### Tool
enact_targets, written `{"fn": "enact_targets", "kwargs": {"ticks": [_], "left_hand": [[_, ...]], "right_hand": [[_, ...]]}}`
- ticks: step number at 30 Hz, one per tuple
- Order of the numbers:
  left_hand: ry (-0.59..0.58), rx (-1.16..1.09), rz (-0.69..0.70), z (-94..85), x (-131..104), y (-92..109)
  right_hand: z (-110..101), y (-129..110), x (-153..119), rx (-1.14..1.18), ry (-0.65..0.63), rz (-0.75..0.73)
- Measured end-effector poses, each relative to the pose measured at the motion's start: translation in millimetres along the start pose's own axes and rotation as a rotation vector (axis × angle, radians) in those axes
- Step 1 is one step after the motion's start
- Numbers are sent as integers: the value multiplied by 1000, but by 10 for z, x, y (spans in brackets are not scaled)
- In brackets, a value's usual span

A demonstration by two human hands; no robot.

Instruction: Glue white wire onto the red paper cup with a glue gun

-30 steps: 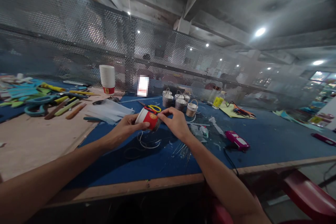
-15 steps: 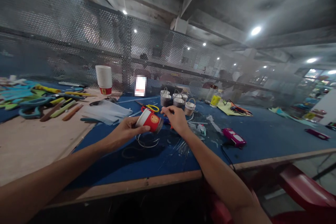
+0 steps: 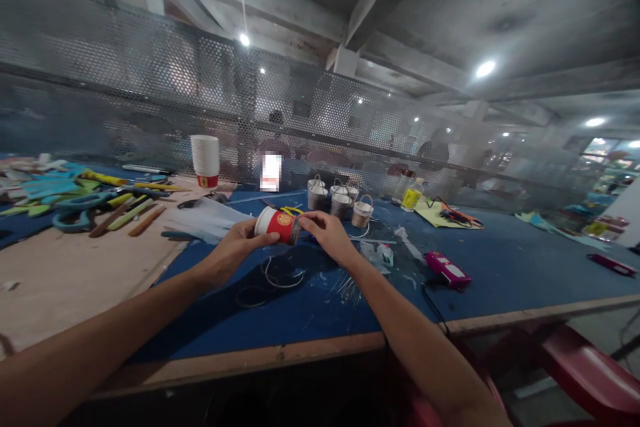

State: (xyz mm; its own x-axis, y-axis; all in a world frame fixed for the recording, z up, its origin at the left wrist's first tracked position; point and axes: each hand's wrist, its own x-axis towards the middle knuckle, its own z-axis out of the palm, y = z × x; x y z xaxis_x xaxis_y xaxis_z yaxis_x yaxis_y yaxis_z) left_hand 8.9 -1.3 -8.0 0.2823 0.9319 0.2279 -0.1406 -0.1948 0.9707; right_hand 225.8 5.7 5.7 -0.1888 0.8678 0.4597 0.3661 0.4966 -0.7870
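A red and white paper cup [image 3: 276, 224] lies on its side in my left hand [image 3: 234, 243], with the thumb along its near side. Its right-hand end has a greyish-brown band [image 3: 296, 230]. At that end, my right hand [image 3: 327, 235] touches the cup with fingertips pinched together; whatever is between them is too small to make out. Behind the cup, yellow-handled scissors [image 3: 291, 210] are partly hidden. Several small handled baskets [image 3: 317, 197] stand beyond my right hand. Below the cup, a loop of pale wire [image 3: 284, 283] rests on the blue tabletop [image 3: 210, 327].
A stack of paper cups [image 3: 205, 157] stands at the back left. Translucent sheets [image 3: 207, 219], blue-handled scissors [image 3: 75, 217] and sticks lie on the left. To the right are thin wires [image 3: 350, 288], a magenta device [image 3: 447, 270] and bottles [image 3: 413, 193]. A perforated screen [image 3: 300, 107] runs behind.
My right hand has come in to touch the cup's banded end. The cup has turned closer to level in my left hand. The view has tipped slightly upward.
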Motion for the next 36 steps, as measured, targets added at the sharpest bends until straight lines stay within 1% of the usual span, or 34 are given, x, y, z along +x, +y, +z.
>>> {"fn": "enact_targets", "kwargs": {"ticks": [4,6,10,13,16,18,20,21,24,27,29,33,36], "left_hand": [[-42,-120,-42,33,-23,41],[-33,-141,-55,42,-27,47],[5,-68,-22,22,-11,12],[31,86,42,-7,-1,-9],[59,194,112,-34,4,-13],[80,237,146,-53,9,-18],[96,249,178,-69,15,-27],[101,252,181,-74,17,-31],[136,260,199,-70,16,-32],[162,212,173,-49,7,-14],[180,168,151,-38,0,-1],[159,26,103,-31,-18,9],[149,-49,85,-28,-44,19]], "right_hand": [[44,16,-23,-51,15,-55],[63,12,-38,-81,16,-107],[63,5,-54,-207,70,-250],[9,23,-34,-392,154,-261],[-105,56,3,-591,235,-169],[-210,82,13,-712,240,-51],[-324,117,-4,-837,173,105],[-377,139,-22,-891,105,205],[-496,228,-94,-913,15,332],[-542,321,-140,-903,-60,401],[-547,370,-136,-903,-86,428],[-538,434,-90,-912,-117,458],[-528,457,-93,-902,-108,451]]}}
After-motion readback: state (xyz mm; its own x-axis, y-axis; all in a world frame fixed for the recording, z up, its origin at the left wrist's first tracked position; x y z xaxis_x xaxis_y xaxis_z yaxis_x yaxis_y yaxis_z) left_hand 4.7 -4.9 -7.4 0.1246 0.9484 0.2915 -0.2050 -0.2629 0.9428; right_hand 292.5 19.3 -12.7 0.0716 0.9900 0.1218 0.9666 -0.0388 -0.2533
